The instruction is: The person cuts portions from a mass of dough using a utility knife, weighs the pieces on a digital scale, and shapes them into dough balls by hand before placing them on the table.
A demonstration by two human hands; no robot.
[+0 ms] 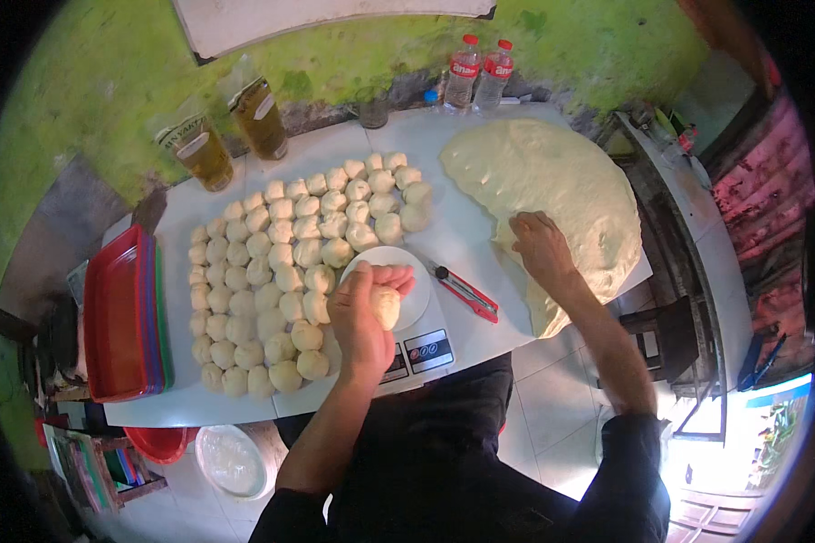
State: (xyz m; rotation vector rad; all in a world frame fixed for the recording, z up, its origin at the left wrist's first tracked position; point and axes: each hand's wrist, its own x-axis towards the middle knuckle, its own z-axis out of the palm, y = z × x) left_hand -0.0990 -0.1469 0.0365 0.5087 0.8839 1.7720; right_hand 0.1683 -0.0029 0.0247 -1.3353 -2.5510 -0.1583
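My left hand [365,319] holds a small piece of dough [386,307] against its palm, over the round white plate [414,292] of a kitchen scale [429,349]. My right hand [542,248] rests on the left part of a large, flattened mass of dough [550,170], its fingertips bent into or behind the dough; whether they grip a piece is hidden. Left of the scale, many dough balls [307,225] lie close together in rows. A red utility knife [472,298] lies on the white table [448,237] between the scale and the large dough.
Stacked plastic trays [115,312], a red one foremost, stand at the table's left end. Along the green wall are two pouches of oil [200,153], a glass [372,108] and two water bottles [462,78]. A lidded white bucket [234,461] stands below the table.
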